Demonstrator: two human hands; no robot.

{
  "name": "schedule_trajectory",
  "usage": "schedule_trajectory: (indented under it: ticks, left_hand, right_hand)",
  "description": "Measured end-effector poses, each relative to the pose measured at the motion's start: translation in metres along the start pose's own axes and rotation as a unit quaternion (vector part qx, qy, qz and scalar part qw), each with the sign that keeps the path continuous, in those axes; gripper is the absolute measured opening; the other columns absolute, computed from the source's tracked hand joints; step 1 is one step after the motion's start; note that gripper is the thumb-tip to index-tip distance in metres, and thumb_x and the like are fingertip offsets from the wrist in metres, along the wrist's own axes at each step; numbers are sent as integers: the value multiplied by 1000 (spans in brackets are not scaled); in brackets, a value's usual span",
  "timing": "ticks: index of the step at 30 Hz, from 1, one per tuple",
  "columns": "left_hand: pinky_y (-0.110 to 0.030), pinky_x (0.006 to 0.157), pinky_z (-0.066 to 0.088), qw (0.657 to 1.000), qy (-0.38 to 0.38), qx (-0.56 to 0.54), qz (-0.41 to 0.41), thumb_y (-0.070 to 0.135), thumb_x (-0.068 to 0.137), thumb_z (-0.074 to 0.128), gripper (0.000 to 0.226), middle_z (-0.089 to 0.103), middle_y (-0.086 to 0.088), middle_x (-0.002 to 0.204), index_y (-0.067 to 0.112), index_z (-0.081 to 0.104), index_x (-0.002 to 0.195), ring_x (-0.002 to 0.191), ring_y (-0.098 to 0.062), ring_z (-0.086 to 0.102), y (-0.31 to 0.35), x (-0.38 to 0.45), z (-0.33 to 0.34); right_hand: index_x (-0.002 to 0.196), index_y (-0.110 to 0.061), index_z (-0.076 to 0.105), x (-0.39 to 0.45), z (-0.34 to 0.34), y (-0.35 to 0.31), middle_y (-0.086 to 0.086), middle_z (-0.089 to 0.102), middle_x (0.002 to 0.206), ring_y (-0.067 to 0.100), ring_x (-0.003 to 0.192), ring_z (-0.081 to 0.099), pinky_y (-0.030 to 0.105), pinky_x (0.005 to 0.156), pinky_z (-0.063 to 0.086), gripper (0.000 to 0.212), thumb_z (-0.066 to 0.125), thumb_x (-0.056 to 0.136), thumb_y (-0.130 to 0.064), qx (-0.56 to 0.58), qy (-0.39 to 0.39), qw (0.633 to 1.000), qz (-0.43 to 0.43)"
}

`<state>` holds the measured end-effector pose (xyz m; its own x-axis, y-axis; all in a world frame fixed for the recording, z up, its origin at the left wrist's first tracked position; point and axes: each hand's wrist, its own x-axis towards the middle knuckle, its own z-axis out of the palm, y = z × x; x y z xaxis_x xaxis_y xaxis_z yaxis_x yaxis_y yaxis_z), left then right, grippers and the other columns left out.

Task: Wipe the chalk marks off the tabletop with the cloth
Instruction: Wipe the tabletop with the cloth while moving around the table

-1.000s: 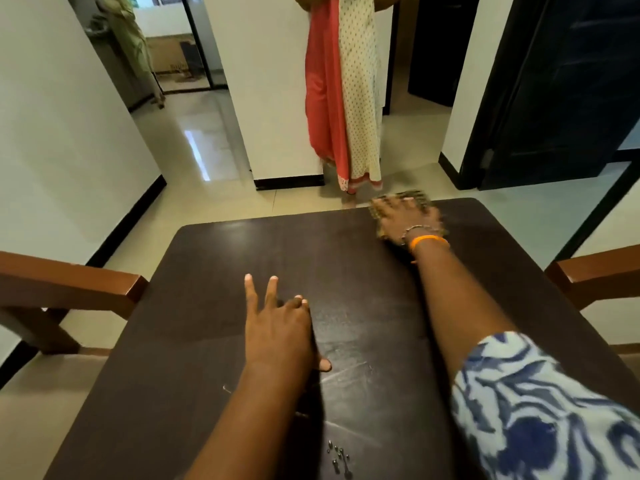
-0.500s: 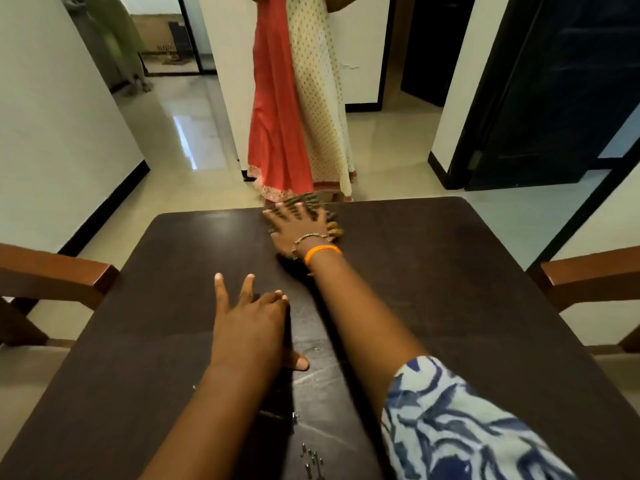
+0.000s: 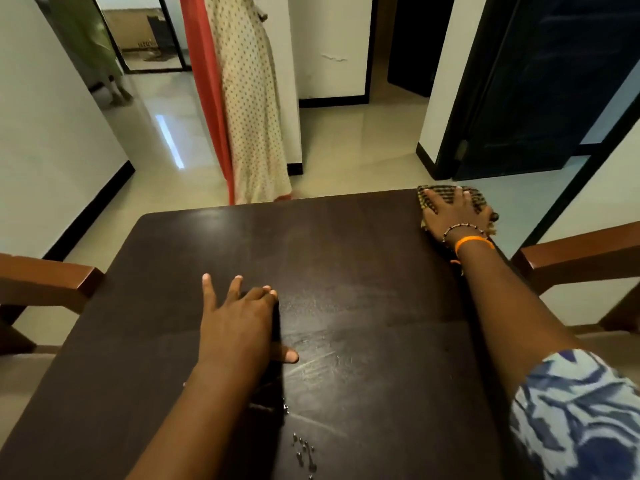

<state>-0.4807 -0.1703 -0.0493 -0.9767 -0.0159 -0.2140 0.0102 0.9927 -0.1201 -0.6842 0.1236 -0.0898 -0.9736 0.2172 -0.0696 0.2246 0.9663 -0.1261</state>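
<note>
A dark brown tabletop (image 3: 346,258) fills the lower view. Faint whitish chalk smears (image 3: 322,362) streak its middle, right of my left thumb. My right hand (image 3: 453,213) presses flat on a brown-and-yellow checked cloth (image 3: 476,199) at the table's far right corner; most of the cloth is hidden under the palm. My left hand (image 3: 239,320) lies flat on the table near the middle, fingers spread, holding nothing.
A person in a cream dotted dress with a red drape (image 3: 242,109) stands just beyond the far edge. Wooden chair backs flank the table at left (image 3: 45,278) and right (image 3: 581,251). Several small metal beads (image 3: 304,452) lie near the front edge.
My right hand slid the cloth from the far middle of the table to the far right corner. The left hand stayed put. The standing person shifted left in view.
</note>
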Motion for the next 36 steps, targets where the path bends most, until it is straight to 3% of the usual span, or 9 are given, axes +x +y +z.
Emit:
schedule_trajectory:
  ticks: [4,9,12,15,20,24,27,32,36]
  left_hand:
    - [-58,110,-14,1000,11,-6,8,67,70,57,93,25,7,154,24,24,146,147,-25,2,1,-1,0]
    - [-60,108,-15,1000,6,20,10,65,72,58,87,32,5,151,24,31,143,146,-27,5,4,-2,-5]
    - [-61,108,-14,1000,-9,13,3,63,72,60,83,34,4,150,24,35,141,146,-28,6,5,-2,-10]
    - [-62,108,-15,1000,-26,-6,-8,63,72,61,86,31,4,152,24,32,143,146,-28,2,5,-3,-11]
    - [-62,107,-16,999,-16,-22,-19,63,69,64,87,33,3,151,23,35,142,146,-30,2,5,-3,-4]
    - [-62,107,-16,999,-11,-32,-23,60,71,65,83,35,3,150,21,39,139,146,-31,0,6,-6,-4]
    - [-62,106,-17,1000,-6,-7,-23,61,73,62,80,35,2,150,21,39,138,145,-33,-6,10,-8,-7]
    - [-66,104,-16,1000,6,-1,-27,56,80,58,76,21,-2,156,21,32,142,144,-35,-14,14,-16,-7]
    - [-67,104,-15,997,45,-67,-16,49,85,55,75,12,-1,158,18,23,146,145,-32,-12,30,-41,-1]
  right_hand:
    - [147,-41,14,-36,4,-33,9,4,160,27,147,4,57,114,2,51,28,97,-42,-9,11,999,-50]
    - [144,-44,20,-127,29,-140,7,9,159,25,147,9,55,111,8,50,32,96,-40,-9,8,951,-310]
    - [144,-47,17,-150,30,-144,4,9,160,23,147,9,53,108,14,50,30,96,-43,-31,-12,923,-383]
    - [143,-49,15,-130,18,-88,-2,9,160,20,147,6,50,109,17,49,29,96,-46,-28,10,943,-331]
    - [144,-49,12,-91,-2,41,-3,8,160,29,147,1,57,113,11,50,27,96,-49,-31,16,997,-76]
    - [145,-48,10,-96,0,33,0,5,160,29,147,2,58,113,5,50,25,97,-47,-16,-14,1000,-16]
    - [145,-47,14,-126,10,-11,0,8,160,28,147,6,58,112,7,51,31,96,-43,-3,13,998,-67]
    - [142,-46,24,-214,38,-102,-2,18,158,26,145,15,53,107,14,52,38,93,-40,7,32,949,-313]
    - [141,-49,25,-210,26,-67,-10,21,157,21,144,17,44,101,21,51,39,92,-48,-9,41,943,-329]
